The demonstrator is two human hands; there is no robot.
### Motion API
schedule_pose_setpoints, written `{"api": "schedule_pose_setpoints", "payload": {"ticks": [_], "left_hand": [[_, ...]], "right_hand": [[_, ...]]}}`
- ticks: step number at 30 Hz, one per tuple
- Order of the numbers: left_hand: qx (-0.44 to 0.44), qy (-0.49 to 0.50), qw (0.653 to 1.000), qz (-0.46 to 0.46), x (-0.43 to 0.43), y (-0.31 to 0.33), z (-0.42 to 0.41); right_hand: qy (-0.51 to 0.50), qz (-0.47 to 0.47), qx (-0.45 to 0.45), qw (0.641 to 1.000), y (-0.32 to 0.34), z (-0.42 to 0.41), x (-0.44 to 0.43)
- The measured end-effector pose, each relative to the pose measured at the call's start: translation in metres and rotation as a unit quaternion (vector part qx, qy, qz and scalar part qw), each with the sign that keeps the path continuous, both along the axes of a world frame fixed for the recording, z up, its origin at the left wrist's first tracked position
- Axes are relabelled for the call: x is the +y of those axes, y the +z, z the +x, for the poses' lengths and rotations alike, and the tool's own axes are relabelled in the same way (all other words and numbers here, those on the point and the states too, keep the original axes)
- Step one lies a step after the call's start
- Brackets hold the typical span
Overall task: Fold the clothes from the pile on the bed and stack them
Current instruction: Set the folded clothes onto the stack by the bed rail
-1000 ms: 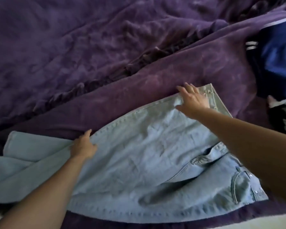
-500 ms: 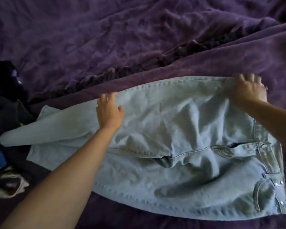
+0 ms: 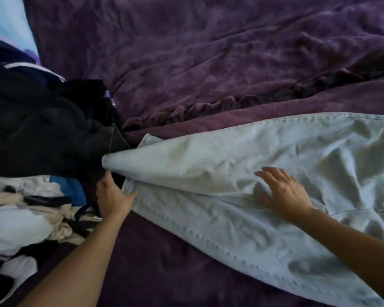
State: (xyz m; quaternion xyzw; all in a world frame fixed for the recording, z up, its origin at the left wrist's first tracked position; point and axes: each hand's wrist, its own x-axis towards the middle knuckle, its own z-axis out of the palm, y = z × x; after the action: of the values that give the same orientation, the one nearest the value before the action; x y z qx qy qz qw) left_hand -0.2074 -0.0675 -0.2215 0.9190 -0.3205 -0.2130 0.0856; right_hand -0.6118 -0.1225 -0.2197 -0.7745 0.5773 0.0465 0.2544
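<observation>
Light blue jeans (image 3: 242, 165) lie flat across the purple bedspread (image 3: 208, 63), legs pointing left, one leg laid over the other. My left hand (image 3: 113, 196) is at the leg ends, its fingers reaching up to the upper hem and its thumb against the lower leg's edge. Further right, my right hand (image 3: 284, 191) rests flat on the jeans with its fingers spread, at the seam where the two legs meet. The waistband is out of view to the right.
A pile of unfolded clothes (image 3: 31, 134) fills the left side: dark garments on top, white and blue ones (image 3: 27, 218) below. The jeans' hems touch it. A ruffled seam (image 3: 208, 105) crosses the bedspread behind the jeans.
My view has swung left, bringing the pile in. My left hand slid from mid-leg to the hems. My right hand left the waistband and came down onto the legs.
</observation>
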Motion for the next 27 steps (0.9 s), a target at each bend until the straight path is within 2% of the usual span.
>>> {"api": "schedule_pose_setpoints", "payload": {"ticks": [3, 5, 7, 11, 14, 16, 17, 20, 22, 24, 26, 27], "left_hand": [[0.094, 0.016, 0.994, -0.057, -0.029, -0.016, 0.056], [0.153, -0.057, 0.984, -0.074, -0.045, -0.025, 0.073], [0.172, -0.125, 0.972, -0.095, -0.056, -0.023, 0.075], [0.252, -0.188, 0.921, -0.231, -0.100, 0.011, 0.073], [0.210, -0.222, 0.913, -0.269, -0.144, 0.031, 0.077], [0.156, -0.177, 0.929, -0.284, -0.167, 0.028, 0.081], [0.158, -0.129, 0.935, -0.290, -0.174, 0.021, 0.085], [0.217, 0.032, 0.941, -0.258, -0.157, -0.012, 0.097], [0.175, 0.053, 0.959, -0.215, -0.111, -0.036, 0.095], [0.145, 0.011, 0.977, -0.154, -0.049, -0.050, 0.082], [0.143, -0.093, 0.984, -0.049, 0.002, -0.060, 0.063], [0.141, -0.134, 0.981, -0.008, 0.017, -0.063, 0.056]], "right_hand": [[0.015, 0.001, -0.020, 1.000, -0.014, 0.075, 0.002], [0.011, 0.010, -0.024, 1.000, -0.025, 0.121, 0.004], [0.006, 0.029, -0.015, 0.999, -0.033, 0.157, 0.012], [-0.009, 0.025, -0.012, 1.000, -0.034, 0.182, 0.022], [-0.058, -0.017, -0.035, 0.998, -0.021, 0.177, 0.004], [-0.094, -0.040, -0.037, 0.994, -0.014, 0.172, -0.012], [-0.110, -0.048, -0.032, 0.992, -0.012, 0.170, -0.018], [-0.115, -0.097, 0.009, 0.989, -0.009, 0.168, -0.018], [-0.076, -0.170, -0.001, 0.982, -0.010, 0.171, 0.000], [-0.027, -0.200, -0.042, 0.979, -0.018, 0.179, 0.030], [0.028, -0.121, -0.038, 0.991, -0.034, 0.186, 0.060], [0.056, -0.059, -0.003, 0.997, -0.043, 0.188, 0.073]]}}
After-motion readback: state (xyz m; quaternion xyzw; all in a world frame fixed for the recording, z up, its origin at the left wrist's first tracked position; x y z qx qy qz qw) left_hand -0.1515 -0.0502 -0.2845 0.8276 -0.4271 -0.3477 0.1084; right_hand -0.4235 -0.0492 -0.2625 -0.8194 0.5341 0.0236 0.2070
